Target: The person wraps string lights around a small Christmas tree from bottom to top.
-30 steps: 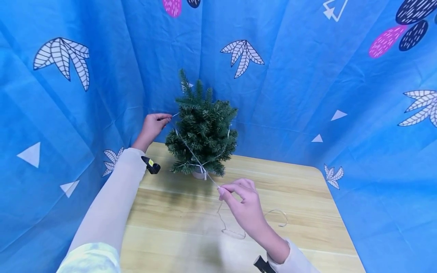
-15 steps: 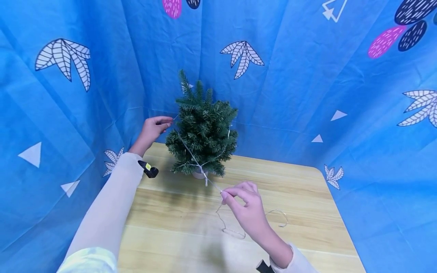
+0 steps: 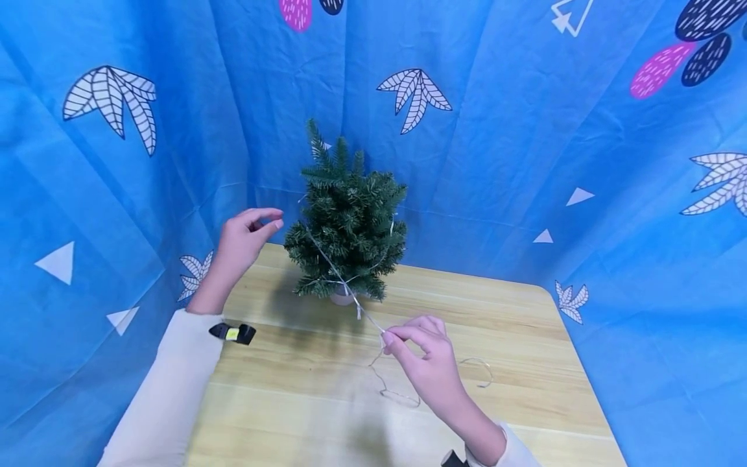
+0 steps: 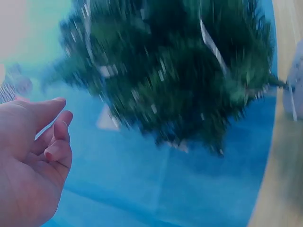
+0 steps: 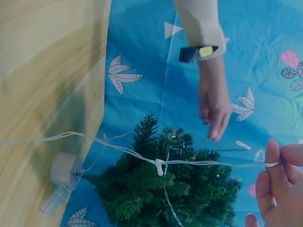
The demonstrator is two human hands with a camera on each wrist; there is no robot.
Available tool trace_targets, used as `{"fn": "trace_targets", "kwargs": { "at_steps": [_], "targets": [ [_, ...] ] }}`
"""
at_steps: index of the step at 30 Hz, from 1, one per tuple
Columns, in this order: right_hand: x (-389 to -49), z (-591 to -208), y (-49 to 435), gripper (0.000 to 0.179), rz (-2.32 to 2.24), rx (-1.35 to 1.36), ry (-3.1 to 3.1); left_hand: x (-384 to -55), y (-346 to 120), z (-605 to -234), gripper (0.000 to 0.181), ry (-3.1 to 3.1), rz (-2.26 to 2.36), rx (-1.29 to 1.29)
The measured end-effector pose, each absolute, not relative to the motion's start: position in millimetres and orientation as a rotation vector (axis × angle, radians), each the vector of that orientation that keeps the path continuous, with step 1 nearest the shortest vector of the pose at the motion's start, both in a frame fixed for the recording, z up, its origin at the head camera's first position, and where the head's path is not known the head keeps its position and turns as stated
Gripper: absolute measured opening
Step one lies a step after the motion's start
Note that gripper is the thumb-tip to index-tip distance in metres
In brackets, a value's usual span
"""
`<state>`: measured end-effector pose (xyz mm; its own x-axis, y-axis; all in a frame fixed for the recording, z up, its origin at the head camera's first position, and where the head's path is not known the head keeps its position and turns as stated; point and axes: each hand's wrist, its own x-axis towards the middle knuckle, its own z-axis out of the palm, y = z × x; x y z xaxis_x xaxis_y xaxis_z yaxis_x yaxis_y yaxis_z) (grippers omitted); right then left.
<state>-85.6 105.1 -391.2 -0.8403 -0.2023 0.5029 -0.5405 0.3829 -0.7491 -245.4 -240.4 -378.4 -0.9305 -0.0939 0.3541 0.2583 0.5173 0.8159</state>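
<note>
A small green artificial Christmas tree (image 3: 350, 227) stands on the table with a thin string of lights (image 5: 213, 163) wound about it. My right hand (image 3: 428, 360), in front of the tree, pinches the wire between thumb and index finger. From there the wire runs taut to the tree's left side. Left of the tree, my left hand (image 3: 248, 237) is apart from the branches, its fingers loosely bent and holding nothing. The left wrist view shows the same hand (image 4: 35, 158) beside the blurred tree. The wire behind the tree is hidden.
A loose tail of wire (image 3: 399, 397) lies on the wooden table (image 3: 496, 311) under and beside my right hand. The tree's round base (image 5: 66, 169) shows in the right wrist view. A patterned blue cloth (image 3: 478, 181) hangs around the table's back and sides.
My left hand has let go of the wire and drawn back left and down from the tree. My right hand, still pinching the wire, has shifted slightly right and toward me.
</note>
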Motion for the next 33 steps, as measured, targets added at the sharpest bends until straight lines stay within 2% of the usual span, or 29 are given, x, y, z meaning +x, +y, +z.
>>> {"fn": "trace_targets", "kwargs": {
  "at_steps": [9, 14, 21, 33],
  "targets": [
    [-88.0, -392.8, 107.0, 0.019, 1.426, 0.606, -2.305, -177.8, -175.2, -357.3, 0.023, -2.349, -1.391, -0.524],
    [-89.7, -391.1, 107.7, 0.014, 1.400, 0.614, -2.298, -151.9, -135.9, -355.6, 0.020, -2.369, -1.398, -0.771],
    [-92.8, -389.9, 108.8, 0.014, 1.414, 0.557, -2.328, -138.8, -106.4, -363.8, 0.019, -2.460, -1.507, -0.923],
    [-99.8, -386.2, 112.0, 0.014, 1.424, 0.553, -2.335, -134.2, -92.5, -378.6, 0.011, -2.401, -1.504, -1.034]
  ]
}}
